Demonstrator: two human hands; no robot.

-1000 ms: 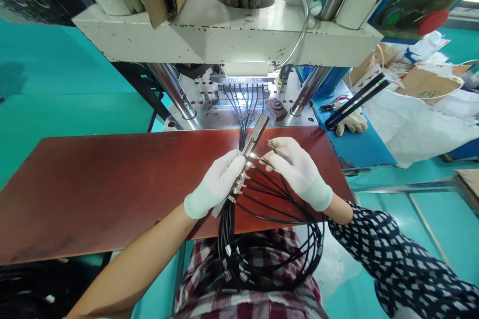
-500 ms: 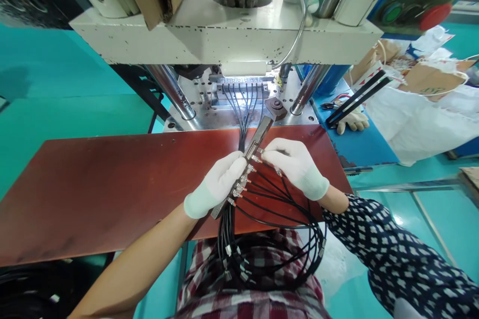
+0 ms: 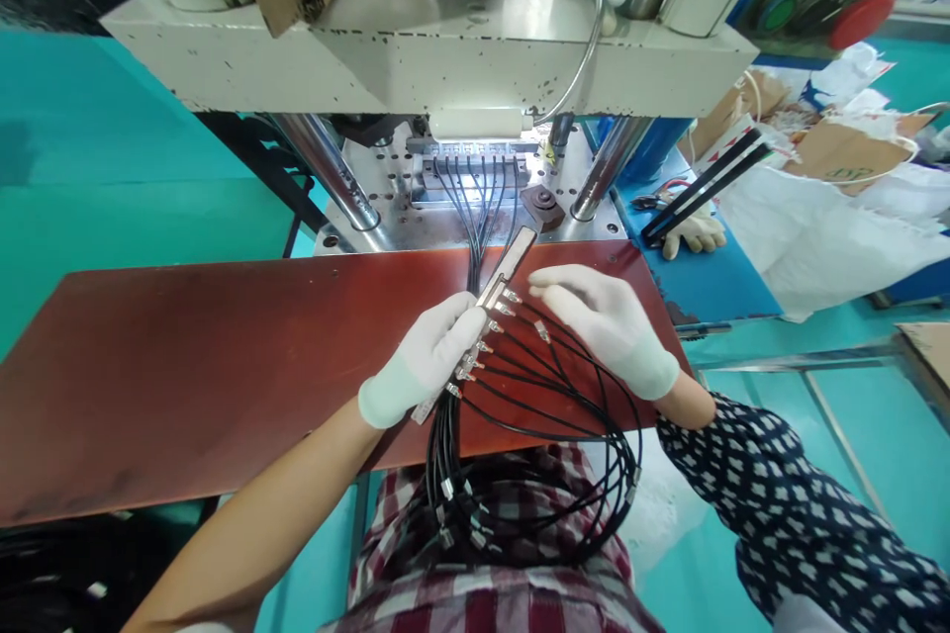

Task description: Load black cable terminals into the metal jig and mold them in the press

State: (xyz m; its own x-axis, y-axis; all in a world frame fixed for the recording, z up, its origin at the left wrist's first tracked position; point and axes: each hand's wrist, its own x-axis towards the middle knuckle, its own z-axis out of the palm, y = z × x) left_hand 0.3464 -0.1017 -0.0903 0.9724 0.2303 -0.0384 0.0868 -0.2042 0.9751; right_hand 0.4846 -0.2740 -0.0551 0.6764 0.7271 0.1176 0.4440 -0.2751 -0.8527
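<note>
My left hand (image 3: 430,351), in a white glove, is wrapped round the middle of a narrow metal bar (image 3: 518,252) that lies slantwise over the red-brown board. Several metal cable connectors (image 3: 484,347) sit in a row along the bar's right side, and black cables (image 3: 534,403) run from them to the right. A loose connector (image 3: 542,329) hangs on its cable just left of my right hand (image 3: 613,328). That hand, gloved too, hovers right of the bar's upper end. Its thumb and fingers are slightly apart, and no held thing shows between them.
The red-brown board (image 3: 193,356) spans the front of a press with a white crosshead (image 3: 356,69) and steel posts. More cables run into a metal mould (image 3: 471,183) on the press bed. Coiled cables (image 3: 520,554) rest on my lap. Pliers and a glove (image 3: 694,232) lie on a blue surface.
My right hand has moved off the bar to the right, and its fingers have come apart. A connector now sits at the bar's upper end where they were. My left hand keeps its hold.
</note>
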